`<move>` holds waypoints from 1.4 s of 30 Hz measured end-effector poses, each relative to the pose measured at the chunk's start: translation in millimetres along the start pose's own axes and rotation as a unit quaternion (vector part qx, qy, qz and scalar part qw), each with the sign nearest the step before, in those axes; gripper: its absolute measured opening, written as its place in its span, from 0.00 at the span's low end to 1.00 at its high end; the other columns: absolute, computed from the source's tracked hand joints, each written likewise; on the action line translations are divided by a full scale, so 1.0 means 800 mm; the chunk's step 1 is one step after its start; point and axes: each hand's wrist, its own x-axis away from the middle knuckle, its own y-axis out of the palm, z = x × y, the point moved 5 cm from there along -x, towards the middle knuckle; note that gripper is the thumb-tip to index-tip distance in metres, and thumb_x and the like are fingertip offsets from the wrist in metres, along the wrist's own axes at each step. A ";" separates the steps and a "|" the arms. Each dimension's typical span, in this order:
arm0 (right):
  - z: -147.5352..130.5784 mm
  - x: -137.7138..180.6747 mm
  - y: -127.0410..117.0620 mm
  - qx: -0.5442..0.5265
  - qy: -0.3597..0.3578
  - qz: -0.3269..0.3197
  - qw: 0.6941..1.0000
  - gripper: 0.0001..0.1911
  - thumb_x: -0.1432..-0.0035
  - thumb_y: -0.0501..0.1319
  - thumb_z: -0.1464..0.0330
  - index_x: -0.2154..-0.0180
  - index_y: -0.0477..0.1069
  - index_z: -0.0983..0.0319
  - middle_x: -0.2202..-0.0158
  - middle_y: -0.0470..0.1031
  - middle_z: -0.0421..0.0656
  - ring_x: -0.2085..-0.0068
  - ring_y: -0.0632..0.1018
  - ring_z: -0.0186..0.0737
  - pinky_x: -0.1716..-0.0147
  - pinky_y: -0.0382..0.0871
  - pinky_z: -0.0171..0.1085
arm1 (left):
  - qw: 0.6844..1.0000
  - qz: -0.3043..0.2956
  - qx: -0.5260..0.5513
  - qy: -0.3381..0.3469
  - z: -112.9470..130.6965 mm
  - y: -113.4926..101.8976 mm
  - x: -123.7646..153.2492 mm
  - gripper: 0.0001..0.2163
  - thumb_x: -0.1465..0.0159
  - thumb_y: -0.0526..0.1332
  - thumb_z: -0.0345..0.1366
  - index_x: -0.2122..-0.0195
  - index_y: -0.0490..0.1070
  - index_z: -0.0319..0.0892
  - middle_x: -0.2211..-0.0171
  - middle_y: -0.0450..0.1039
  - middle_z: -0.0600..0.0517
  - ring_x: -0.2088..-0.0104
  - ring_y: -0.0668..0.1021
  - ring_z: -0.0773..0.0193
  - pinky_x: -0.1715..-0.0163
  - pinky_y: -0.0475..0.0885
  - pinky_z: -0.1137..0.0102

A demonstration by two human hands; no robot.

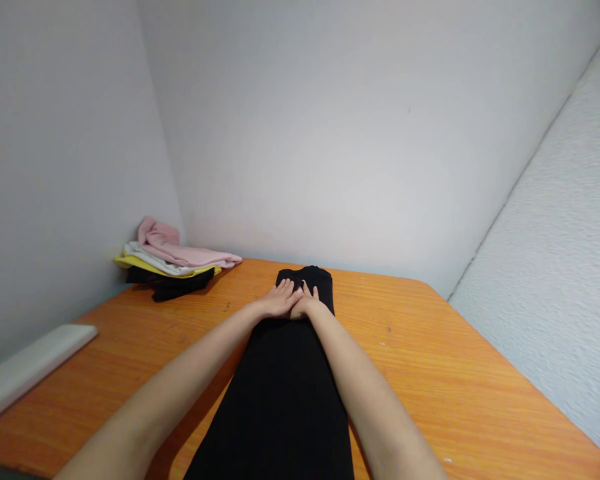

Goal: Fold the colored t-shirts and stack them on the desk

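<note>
A long black garment (pixel 290 400), folded into a narrow strip, runs from the near edge of the view toward the far side of the table; its exact kind I cannot tell. My left hand (pixel 279 300) lies on its upper part with the fingers stretched out. Right beside it, my right hand (pixel 309 301) rests on the same cloth, fingers spread and pointing away from me. The two hands touch or slightly overlap at the thumbs. Beyond the fingertips the garment's far end shows a slightly uneven edge. Neither hand grips the cloth.
A pile of folded clothes stands at the far left: a pink garment (pixel 180 252) on top, then white, yellow (pixel 200 272) and black ones. A long white object (pixel 40 363) lies along the left edge. Walls (pixel 330 147) border the wooden table (pixel 405 353).
</note>
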 end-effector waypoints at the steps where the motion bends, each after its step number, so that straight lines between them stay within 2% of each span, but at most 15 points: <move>1: -0.001 0.002 -0.001 -0.001 -0.003 0.005 1.000 0.50 0.45 0.56 0.53 0.31 0.34 0.64 0.30 0.28 0.47 0.32 0.27 0.50 0.37 0.21 0.57 | 1.000 -0.003 -0.009 -0.002 0.002 0.001 0.000 0.38 0.33 0.34 0.58 0.32 0.45 0.32 0.31 0.38 0.40 0.31 0.44 0.52 0.34 0.44 0.55; 5: -0.008 0.024 -0.002 -0.011 -0.011 0.040 0.999 0.50 0.43 0.55 0.52 0.31 0.32 0.67 0.30 0.29 0.50 0.32 0.29 0.52 0.36 0.25 0.54 | 0.999 -0.002 -0.047 -0.001 0.004 0.005 0.001 0.38 0.33 0.30 0.57 0.31 0.42 0.31 0.31 0.37 0.41 0.31 0.44 0.53 0.34 0.46 0.56; 8: -0.018 0.062 0.008 -0.030 -0.014 0.090 0.995 0.48 0.39 0.49 0.50 0.32 0.31 0.72 0.30 0.29 0.54 0.31 0.32 0.54 0.35 0.29 0.52 | 0.997 0.013 -0.078 0.006 0.003 0.010 0.004 0.36 0.32 0.29 0.54 0.32 0.46 0.35 0.31 0.41 0.44 0.31 0.45 0.54 0.34 0.47 0.55; 12: -0.040 0.154 0.038 -0.051 -0.086 0.155 0.983 0.49 0.37 0.43 0.44 0.33 0.38 0.77 0.31 0.32 0.57 0.31 0.36 0.55 0.34 0.32 0.51 | 0.992 0.060 -0.111 0.017 0.008 0.016 0.010 0.35 0.32 0.36 0.55 0.33 0.50 0.34 0.31 0.44 0.43 0.31 0.46 0.53 0.34 0.47 0.54; 16: -0.061 0.264 0.065 -0.059 -0.163 0.142 0.974 0.45 0.36 0.41 0.44 0.32 0.41 0.70 0.31 0.30 0.52 0.31 0.35 0.52 0.33 0.32 0.52 | 0.985 0.126 -0.112 0.035 0.026 0.007 0.024 0.32 0.31 0.39 0.52 0.35 0.55 0.32 0.33 0.50 0.39 0.32 0.51 0.50 0.34 0.48 0.51; 20: -0.077 0.352 0.080 -0.073 -0.226 0.120 0.964 0.41 0.34 0.44 0.47 0.31 0.36 0.63 0.31 0.27 0.47 0.31 0.36 0.49 0.33 0.35 0.50 | 0.971 0.191 -0.098 0.105 0.054 -0.022 0.057 0.26 0.30 0.42 0.45 0.35 0.56 0.35 0.32 0.48 0.43 0.31 0.49 0.57 0.32 0.41 0.56; 22: -0.081 0.384 0.088 -0.067 -0.268 0.108 0.955 0.43 0.36 0.49 0.47 0.31 0.34 0.62 0.31 0.27 0.47 0.31 0.37 0.49 0.33 0.37 0.50 | 0.964 0.201 -0.088 0.147 0.062 -0.036 0.082 0.24 0.29 0.43 0.44 0.37 0.58 0.38 0.32 0.50 0.46 0.31 0.51 0.59 0.32 0.42 0.58; 25: -0.077 0.418 0.103 -0.033 -0.291 0.104 0.950 0.52 0.42 0.61 0.49 0.31 0.34 0.62 0.31 0.28 0.49 0.31 0.38 0.53 0.33 0.41 0.50 | 0.963 0.180 -0.070 0.188 0.065 -0.052 0.132 0.23 0.29 0.42 0.44 0.41 0.65 0.40 0.36 0.60 0.46 0.35 0.61 0.60 0.34 0.52 0.60; 29: -0.056 0.433 0.122 0.022 -0.233 0.153 0.960 0.52 0.48 0.65 0.70 0.31 0.36 0.62 0.30 0.31 0.49 0.31 0.42 0.54 0.34 0.48 0.51 | 0.971 0.110 -0.044 0.207 0.061 -0.058 0.236 0.23 0.29 0.43 0.48 0.49 0.73 0.45 0.46 0.73 0.50 0.45 0.73 0.63 0.42 0.65 0.67; 31: -0.045 0.433 0.128 0.043 -0.225 0.196 0.954 0.48 0.48 0.58 0.78 0.31 0.38 0.61 0.30 0.36 0.48 0.31 0.45 0.49 0.34 0.51 0.50 | 0.980 0.054 -0.027 0.191 0.058 -0.051 0.297 0.21 0.32 0.49 0.52 0.45 0.71 0.50 0.43 0.70 0.51 0.42 0.71 0.61 0.41 0.64 0.65; 33: -0.037 0.430 0.132 0.059 -0.229 0.236 0.943 0.45 0.48 0.51 0.83 0.31 0.41 0.59 0.31 0.42 0.45 0.32 0.48 0.44 0.35 0.54 0.49 | 0.985 -0.011 -0.025 0.173 0.056 -0.035 0.353 0.29 0.39 0.59 0.55 0.38 0.62 0.55 0.35 0.59 0.51 0.36 0.63 0.56 0.37 0.57 0.59; 35: -0.031 0.428 0.132 0.065 -0.235 0.266 0.932 0.43 0.48 0.46 0.85 0.32 0.47 0.57 0.32 0.48 0.44 0.33 0.53 0.41 0.37 0.58 0.49 | 0.985 -0.043 -0.044 0.164 0.054 -0.017 0.396 0.42 0.47 0.67 0.50 0.33 0.49 0.59 0.31 0.45 0.52 0.32 0.54 0.51 0.35 0.49 0.51; 37: -0.030 0.431 0.129 0.054 -0.250 0.282 0.925 0.40 0.48 0.46 0.85 0.35 0.55 0.58 0.33 0.53 0.45 0.34 0.56 0.41 0.38 0.59 0.50 | 0.985 -0.035 -0.059 0.157 0.052 -0.006 0.422 0.43 0.45 0.65 0.40 0.32 0.43 0.60 0.30 0.40 0.54 0.31 0.50 0.53 0.34 0.44 0.49; 40: -0.035 0.448 0.119 -0.014 -0.274 0.278 0.921 0.32 0.47 0.49 0.81 0.43 0.66 0.59 0.38 0.64 0.46 0.37 0.64 0.41 0.37 0.58 0.52 | 0.987 -0.002 -0.021 0.157 0.053 -0.007 0.441 0.32 0.42 0.56 0.30 0.37 0.58 0.62 0.34 0.55 0.58 0.34 0.59 0.58 0.34 0.48 0.55; 42: -0.037 0.463 0.110 -0.107 -0.266 0.285 0.915 0.23 0.43 0.50 0.76 0.49 0.71 0.56 0.47 0.74 0.45 0.44 0.72 0.42 0.38 0.60 0.51 | 0.985 0.025 0.059 0.159 0.059 -0.019 0.451 0.20 0.39 0.55 0.32 0.48 0.72 0.59 0.43 0.70 0.55 0.42 0.70 0.57 0.38 0.58 0.60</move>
